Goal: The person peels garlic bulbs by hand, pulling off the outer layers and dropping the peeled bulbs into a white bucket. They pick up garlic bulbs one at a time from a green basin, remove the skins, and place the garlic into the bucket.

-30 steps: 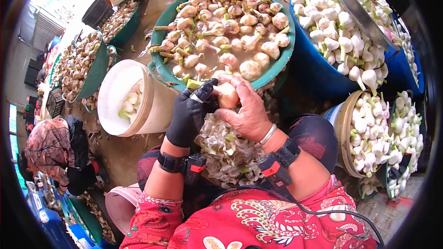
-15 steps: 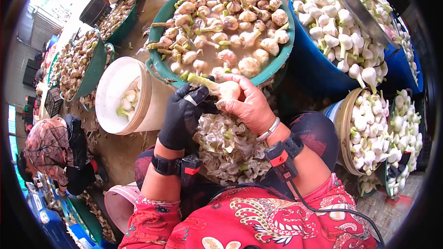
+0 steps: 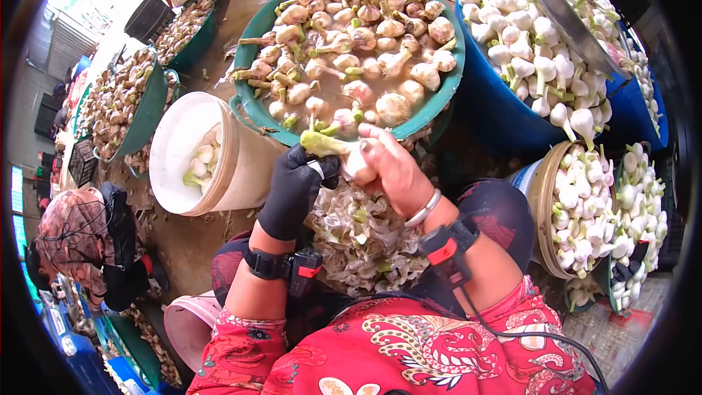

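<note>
A garlic bulb (image 3: 357, 164) with a thick pale-green stem is held over my lap, its stem pointing left. My right hand (image 3: 401, 178), bare, grips the bulb from the right with thumb and fingers. Closed against the underside of the neck and stem is my left hand (image 3: 296, 189), in a black glove with a white band at one finger; its fingertips are partly hidden. Below both hands lies a heap of papery garlic skins (image 3: 365, 238). Just beyond them, a green tub (image 3: 245, 113) holds unpeeled garlic bulbs in cloudy water.
A white bucket (image 3: 245, 168) with a few peeled bulbs lies tilted at left. Blue tubs (image 3: 486, 106) and another bucket (image 3: 537, 197) heaped with white garlic stand at right. More garlic tubs (image 3: 142, 113) and a bent-over person (image 3: 77, 230) are at far left.
My left hand has curled more tightly and shifted slightly down beside the stem. My right hand has turned around the bulb, which sits slightly lower and further left.
</note>
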`<state>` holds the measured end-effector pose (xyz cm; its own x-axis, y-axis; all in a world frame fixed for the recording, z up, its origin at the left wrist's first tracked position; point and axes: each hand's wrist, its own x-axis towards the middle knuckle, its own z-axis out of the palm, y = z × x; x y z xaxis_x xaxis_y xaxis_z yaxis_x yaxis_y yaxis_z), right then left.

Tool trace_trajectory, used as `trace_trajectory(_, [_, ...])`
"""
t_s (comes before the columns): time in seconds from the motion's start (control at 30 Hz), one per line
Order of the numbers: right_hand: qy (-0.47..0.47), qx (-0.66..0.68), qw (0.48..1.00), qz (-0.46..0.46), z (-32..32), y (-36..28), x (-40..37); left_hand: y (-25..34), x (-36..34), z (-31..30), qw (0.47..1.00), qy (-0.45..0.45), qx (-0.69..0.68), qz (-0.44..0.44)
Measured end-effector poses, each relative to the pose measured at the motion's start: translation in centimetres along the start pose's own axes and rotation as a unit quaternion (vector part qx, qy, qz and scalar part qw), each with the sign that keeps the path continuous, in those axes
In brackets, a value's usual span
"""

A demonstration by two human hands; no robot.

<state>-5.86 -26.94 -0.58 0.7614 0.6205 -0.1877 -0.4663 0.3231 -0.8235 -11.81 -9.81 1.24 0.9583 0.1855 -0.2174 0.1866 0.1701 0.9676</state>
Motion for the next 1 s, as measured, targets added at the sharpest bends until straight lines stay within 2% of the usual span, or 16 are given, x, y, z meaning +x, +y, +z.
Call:
trace_trajectory(0.07, [-0.159,0.113,0.972,0.129,-1.6,-0.1,1.2,-0.5,-0.1,-0.2,0.998,0.008,0.059,0.032])
trace_trajectory(0.13, [-0.089,0.132,0.950,0.269,-0.2,-2.0,0.2,-1.1,-0.2,-0.2,0.991,0.018,0.117,0.066])
trace_trajectory(0.2, [-0.115,0.125,0.942,0.290,-0.5,-2.0,0.2,-1.7,-0.4,0.1,0.931,0.009,0.296,0.214])
trace_trajectory(0.23, [-0.141,0.120,0.932,0.311,-0.7,-1.9,0.1,-1.9,-0.5,-0.1,0.921,0.006,0.324,0.217])
trace_trajectory(0.27, [-0.141,0.120,0.932,0.312,-0.7,-1.6,0.1,-1.8,-0.5,-0.2,0.921,0.006,0.324,0.216])
trace_trajectory(0.37, [-0.173,0.148,0.925,0.305,-1.0,-1.4,0.2,-1.5,-0.4,-0.1,0.867,0.002,0.424,0.263])
trace_trajectory(0.43, [-0.138,0.150,0.943,0.263,-1.1,-1.5,0.3,-1.7,-0.5,0.4,0.953,0.026,0.226,0.200])
trace_trajectory(0.47, [-0.139,0.149,0.943,0.265,-0.9,-1.5,0.2,-1.6,-0.6,0.3,0.953,0.028,0.225,0.200])
trace_trajectory(0.53, [-0.037,0.042,0.991,0.118,0.0,-1.9,0.0,-0.9,-0.6,-0.1,1.000,0.001,-0.031,-0.003])
trace_trajectory(0.6, [-0.042,0.019,0.996,0.077,-0.1,-1.8,0.0,-0.3,-0.6,0.1,0.997,-0.016,-0.073,-0.010])
trace_trajectory(0.67, [-0.060,-0.205,0.972,-0.101,-0.3,-1.1,0.3,0.4,-0.8,0.2,0.997,-0.027,0.021,0.067])
trace_trajectory(0.7, [-0.051,-0.159,0.982,-0.082,0.2,-1.4,0.2,0.5,-0.7,0.6,0.996,-0.006,-0.093,0.008])
trace_trajectory(0.83, [-0.007,-0.207,0.978,-0.036,-0.4,-1.4,0.2,1.0,-0.7,1.5,0.999,0.013,-0.048,0.021])
trace_trajectory(0.9, [-0.005,-0.180,0.977,-0.112,-0.3,-1.1,0.3,1.2,-0.7,1.2,0.999,0.010,-0.048,0.010])
trace_trajectory(0.93, [-0.004,-0.180,0.977,-0.112,-0.4,-1.4,0.1,1.4,-0.8,1.0,0.999,0.010,-0.049,0.010])
trace_trajectory(1.0, [-0.059,-0.093,0.992,0.055,-0.4,-2.5,-0.4,1.6,-1.0,0.7,0.999,-0.001,-0.043,-0.027])
